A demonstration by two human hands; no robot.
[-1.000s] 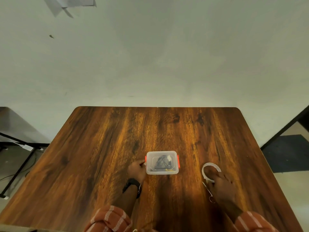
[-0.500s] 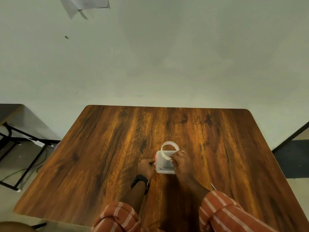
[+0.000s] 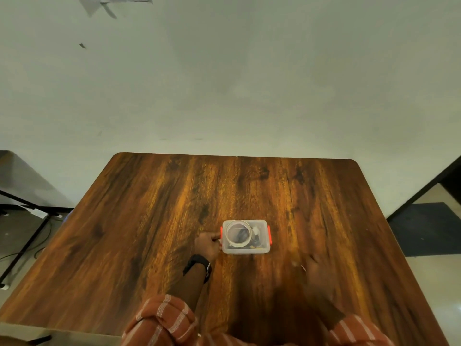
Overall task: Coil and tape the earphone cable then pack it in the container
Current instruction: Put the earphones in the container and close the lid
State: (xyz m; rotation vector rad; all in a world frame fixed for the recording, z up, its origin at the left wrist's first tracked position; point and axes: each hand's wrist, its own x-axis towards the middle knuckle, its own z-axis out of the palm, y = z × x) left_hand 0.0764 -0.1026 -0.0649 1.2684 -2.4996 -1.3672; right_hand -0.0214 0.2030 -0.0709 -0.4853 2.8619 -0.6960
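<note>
Sleeves (image 3: 159, 320) in an orange stripe are seen at the nearest edge, at 6 o'clock, and from them both forearms reach out over the wooden table (image 3: 149, 221). The right hand (image 3: 318, 273), at about 4 o'clock from the container, is blurred above the table top; whether its fingers are spread or curled cannot be told, and nothing can be made out in it beyond a thin pale sliver beside it, which cannot be identified. The left hand (image 3: 208, 245), a dark watch (image 3: 198, 267) on its wrist, is set against the 9 o'clock end of the container (image 3: 245, 237), its fingers curled at the red clip there. The container, clear with a red clip at each short end, rests near the middle of the table. A tape roll (image 3: 238, 233) lies on or in it toward 9 o'clock; which cannot be told. The earphone cable (image 3: 254, 239) is seen as a dark bundle inside, toward 3 o'clock. If the roll is merely resting on the lid, it could be slid off by any tug on the clip. If it is inside, the lid might be kept from seating, or the cable pinched under the rim. The box could also be skidded, being steadied from one side only.
</note>
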